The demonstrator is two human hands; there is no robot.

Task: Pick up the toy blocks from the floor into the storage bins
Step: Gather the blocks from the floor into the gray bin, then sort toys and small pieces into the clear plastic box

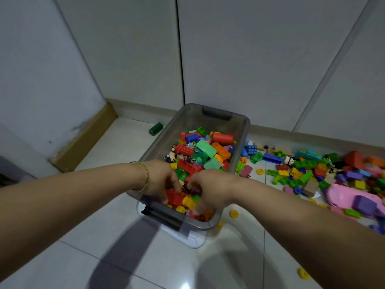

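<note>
Both left hand point(160, 180) and right hand point(210, 189) curl among blocks point(206, 149) in bin point(187, 119); grip cannot be told.

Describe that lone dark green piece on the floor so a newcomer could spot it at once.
Find the grey see-through storage bin of coloured blocks on the tiled floor. Just left of its far end, toward the wall, a dark green cylinder lies on its side. It sits alone on bare tile, whereas the other loose blocks are heaped to the bin's right.
</note>
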